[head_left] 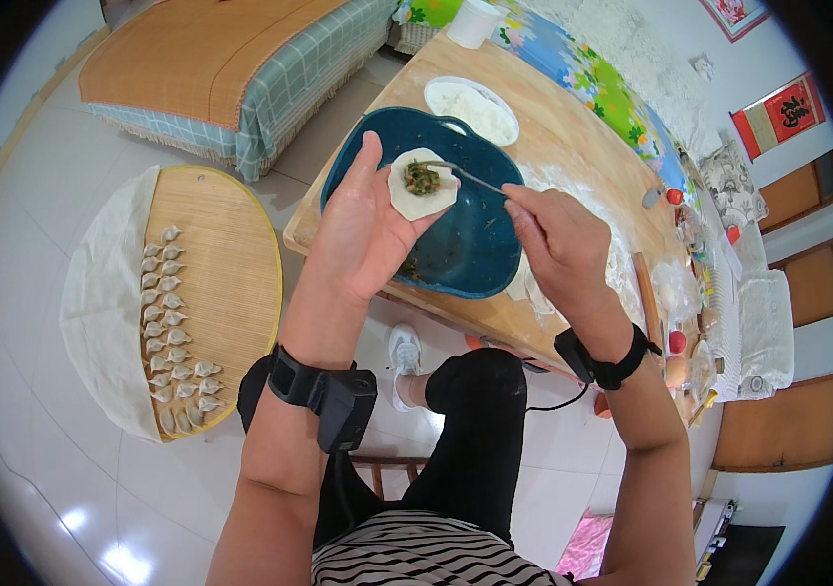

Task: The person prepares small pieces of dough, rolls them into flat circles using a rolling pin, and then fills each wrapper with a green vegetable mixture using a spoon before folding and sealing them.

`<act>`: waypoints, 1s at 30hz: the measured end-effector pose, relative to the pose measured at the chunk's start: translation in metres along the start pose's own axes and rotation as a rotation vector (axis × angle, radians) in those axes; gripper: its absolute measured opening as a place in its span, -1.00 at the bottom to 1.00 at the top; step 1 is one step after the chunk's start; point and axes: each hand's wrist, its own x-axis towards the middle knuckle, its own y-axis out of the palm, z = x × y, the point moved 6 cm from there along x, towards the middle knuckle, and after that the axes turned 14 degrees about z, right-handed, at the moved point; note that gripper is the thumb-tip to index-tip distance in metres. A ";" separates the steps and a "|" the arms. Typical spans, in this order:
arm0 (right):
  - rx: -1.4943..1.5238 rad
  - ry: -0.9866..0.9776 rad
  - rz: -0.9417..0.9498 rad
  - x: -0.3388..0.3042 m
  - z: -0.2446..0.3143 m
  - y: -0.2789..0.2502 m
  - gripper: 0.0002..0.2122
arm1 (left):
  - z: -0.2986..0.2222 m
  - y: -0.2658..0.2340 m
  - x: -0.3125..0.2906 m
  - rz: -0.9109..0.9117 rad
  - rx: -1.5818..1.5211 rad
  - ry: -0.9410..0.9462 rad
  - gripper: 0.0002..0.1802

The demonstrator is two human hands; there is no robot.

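My left hand (363, 234) is palm up, cradling a round white dumpling wrapper (428, 205) on its fingers. A small heap of dark green chopped filling (420, 179) lies on the wrapper. Pinched in my right hand (565, 239) is a thin metal spoon (480, 180), whose far end reaches onto the filling; its bowl is largely hidden there. Both hands are over a dark teal plastic basin (470, 259), with bits of filling stuck to its inner walls.
The basin stands on a wooden table (545, 117) dusted with flour (582, 195). Behind it are a white bowl of flour (475, 109) and a paper roll (476, 23). A rolling pin (646, 293) lies at right. Shaped dumplings (174, 317) line a round board (226, 264) at left, beside a cloth (108, 303).
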 end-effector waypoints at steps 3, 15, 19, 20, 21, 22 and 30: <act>0.017 0.002 -0.019 0.001 -0.001 -0.005 -0.85 | 0.002 0.003 0.000 0.002 0.014 -0.021 -0.33; 0.711 0.603 0.114 -0.004 -0.029 -0.016 -0.86 | 0.002 0.007 -0.004 0.012 0.166 -0.084 -0.28; 0.752 0.668 0.233 -0.001 -0.035 -0.005 -0.85 | 0.005 0.014 -0.006 0.018 0.248 -0.133 -0.29; 0.734 0.651 0.209 0.002 -0.034 -0.007 -0.85 | 0.005 0.012 -0.006 0.008 0.257 -0.126 -0.30; 0.717 0.633 0.186 0.004 -0.033 -0.010 -0.86 | 0.005 0.011 -0.006 -0.002 0.266 -0.119 -0.30; 0.759 0.666 0.190 0.003 -0.036 -0.011 -0.86 | 0.004 0.012 -0.006 -0.015 0.276 -0.111 -0.30; 0.833 0.679 0.214 0.002 -0.034 0.004 -0.86 | -0.001 0.013 -0.007 -0.060 0.346 -0.064 -0.34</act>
